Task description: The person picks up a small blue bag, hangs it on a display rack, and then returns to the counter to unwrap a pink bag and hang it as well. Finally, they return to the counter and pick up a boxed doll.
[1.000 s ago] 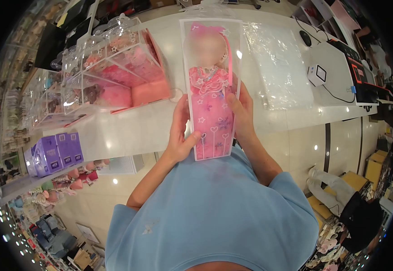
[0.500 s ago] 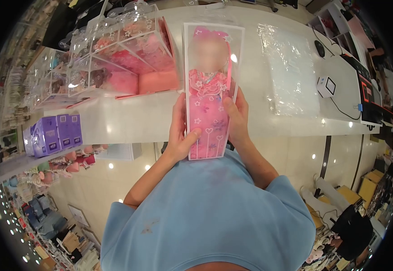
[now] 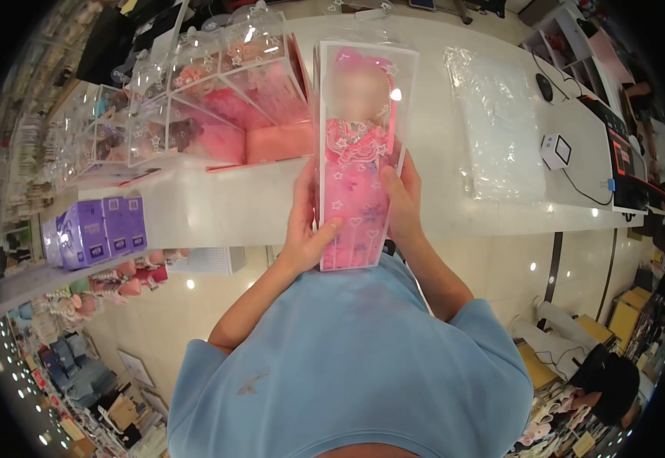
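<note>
1. Across the upper half of the frame runs the white worktop (image 3: pixel 218 206), the largest thing in view; it carries everything not in hand.
2. Upper left on the worktop stands a cluster of clear boxes (image 3: pixel 218 99) with pink dolls inside. These look already packed and set aside, so that share of the work seems done.
3. Upper right on the worktop lies a flat stack of clear bags (image 3: pixel 497 122), well apart from the hands and untouched. If the boxed doll is meant for one, that step is, I judge, not yet begun.
4. At centre frame, lifted above the worktop's near edge and held upright before the chest, is the doll box (image 3: pixel 359 153), a clear case with a pink-dressed doll inside. It appears closed, though the top flap is too blurred to be sure.
5. Lower left of the box, the left hand (image 3: pixel 304 229) has a closed grip on its side edge, thumb across the front lower panel.
6. Lower right of the box, the right hand (image 3: pixel 403 206) clasps the opposite edge, fingers wrapped behind it.
7. At the left edge, on a lower shelf, sit purple boxes (image 3: pixel 96 233); at the far right on the worktop, a small white scanner (image 3: pixel 555 150). Neither is in use.
</note>
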